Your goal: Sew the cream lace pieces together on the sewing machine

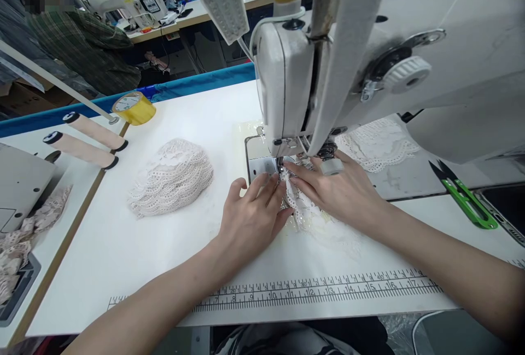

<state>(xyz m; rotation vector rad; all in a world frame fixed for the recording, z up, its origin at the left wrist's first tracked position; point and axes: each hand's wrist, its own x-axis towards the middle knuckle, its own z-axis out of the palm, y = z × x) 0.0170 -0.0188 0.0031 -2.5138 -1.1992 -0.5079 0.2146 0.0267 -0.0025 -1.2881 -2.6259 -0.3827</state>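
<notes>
White lace fabric (301, 207) lies under the presser foot of the sewing machine (287, 76) and trails toward the table's front. Just left of the needle, my left hand (254, 210) rests with bent, spread fingers, its fingertips at the lace edge. My right hand (336, 185) lies to the right of the needle, palm down, its fingers stretched over the lace and partly hidden behind the machine head. The fingertips of both hands are close together near the presser foot.
A lace pile (172, 180) sits at the left, more folded lace (377, 141) behind my right hand. Green scissors (467, 199) and a phone (504, 207) lie at right. Thread cones (82, 150) and yellow tape (134, 108) stand at the left. A person (82, 43) sits beyond the table.
</notes>
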